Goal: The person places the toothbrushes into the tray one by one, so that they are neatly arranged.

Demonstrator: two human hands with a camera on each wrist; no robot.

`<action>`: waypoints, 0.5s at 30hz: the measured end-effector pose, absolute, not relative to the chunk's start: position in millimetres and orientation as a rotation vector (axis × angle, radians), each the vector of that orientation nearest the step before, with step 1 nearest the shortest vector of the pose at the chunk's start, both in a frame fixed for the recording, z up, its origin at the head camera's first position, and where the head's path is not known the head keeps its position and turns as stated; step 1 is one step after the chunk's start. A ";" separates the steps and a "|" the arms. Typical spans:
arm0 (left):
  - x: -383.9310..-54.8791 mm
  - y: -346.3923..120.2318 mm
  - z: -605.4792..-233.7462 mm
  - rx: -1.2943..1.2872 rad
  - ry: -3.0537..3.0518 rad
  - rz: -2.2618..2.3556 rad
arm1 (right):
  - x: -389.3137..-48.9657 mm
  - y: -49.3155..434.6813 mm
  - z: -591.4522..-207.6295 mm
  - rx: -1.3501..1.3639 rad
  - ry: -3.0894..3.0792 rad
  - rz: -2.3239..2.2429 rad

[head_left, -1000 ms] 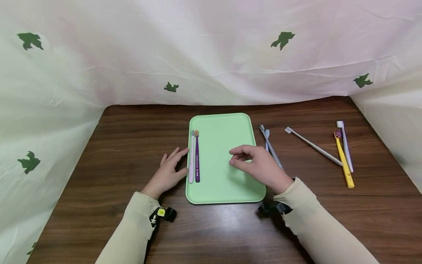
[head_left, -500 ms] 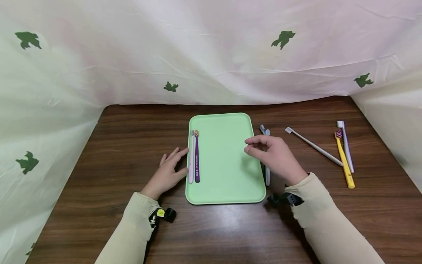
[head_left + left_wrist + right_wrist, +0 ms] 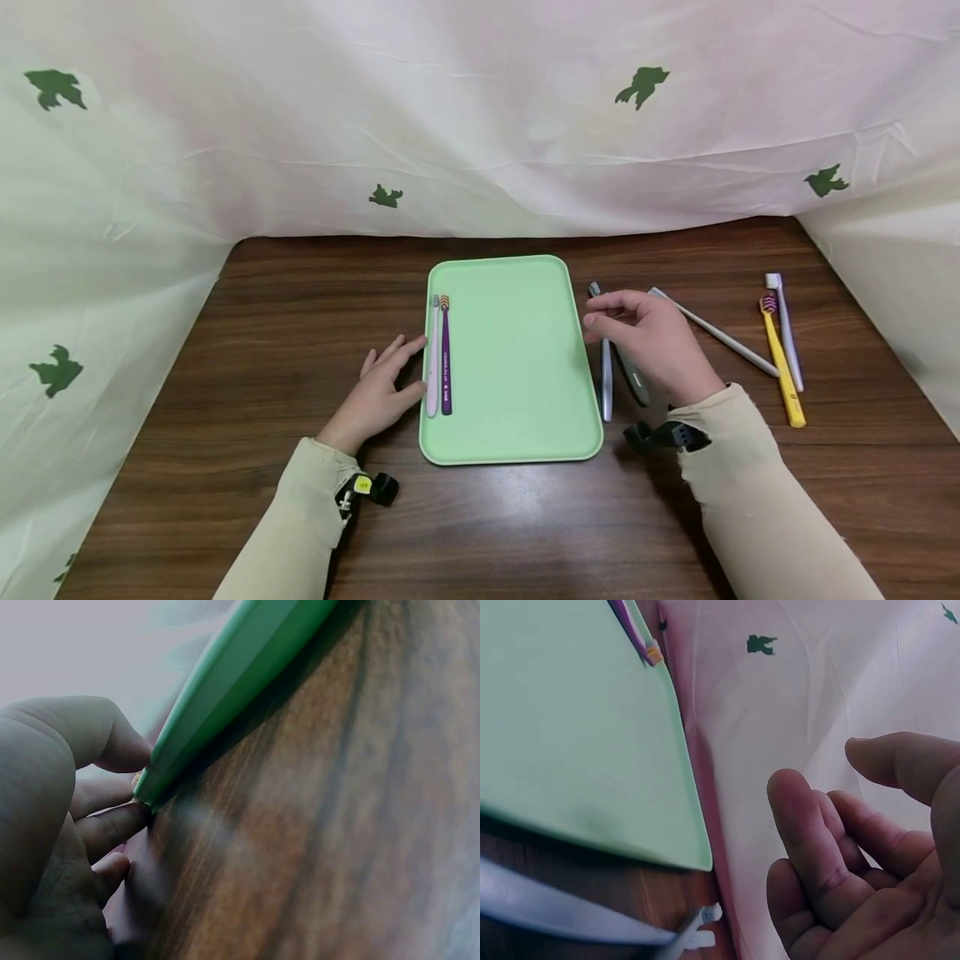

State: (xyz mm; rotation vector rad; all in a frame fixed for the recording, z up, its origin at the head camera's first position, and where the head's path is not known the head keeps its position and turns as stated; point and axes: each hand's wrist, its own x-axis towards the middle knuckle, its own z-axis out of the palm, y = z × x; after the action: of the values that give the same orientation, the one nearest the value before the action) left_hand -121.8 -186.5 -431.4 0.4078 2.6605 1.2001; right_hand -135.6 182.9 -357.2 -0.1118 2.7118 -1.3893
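My left hand (image 3: 375, 398) rests beside the left edge of a light green tray (image 3: 517, 350), its fingers spread. In the left wrist view its thumb and fingertips touch the tray's rim (image 3: 202, 705). On the tray lie a pale lilac toothbrush (image 3: 432, 367) and a purple toothbrush (image 3: 446, 358), side by side along the left edge. My right hand (image 3: 656, 342), fingers bent and holding nothing, hovers just right of the tray. Under it lie a blue-grey toothbrush (image 3: 607, 383) and a darker grey toothbrush (image 3: 633, 379), both partly hidden by the hand.
A light grey toothbrush (image 3: 723, 335) slants across the wooden table (image 3: 510, 533) farther right, its end at a yellow toothbrush (image 3: 784, 371). Next to that lies a lavender toothbrush (image 3: 787, 333). A white cloth (image 3: 465, 125) with green shapes hangs around the table.
My right hand has moved right, from over the tray to above the toothbrushes beside it. The darker grey toothbrush's handle shows differently behind the hand. My left hand stays at the tray's edge.
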 end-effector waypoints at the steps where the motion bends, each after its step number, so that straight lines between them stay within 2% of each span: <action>1: -121.9 -186.7 -431.9 0.409 2.662 1.199 | -136.1 184.5 -357.2 -0.110 2.718 -1.378; 15: -121.8 -186.9 -431.8 0.413 2.666 1.195 | -139.6 199.1 -356.7 -0.047 2.737 -1.358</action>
State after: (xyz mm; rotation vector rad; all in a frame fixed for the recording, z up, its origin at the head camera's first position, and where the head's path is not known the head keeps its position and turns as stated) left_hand -121.8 -186.9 -431.8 0.4129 2.6662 1.1947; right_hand -139.6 199.1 -356.7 -0.0473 2.7368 -1.3584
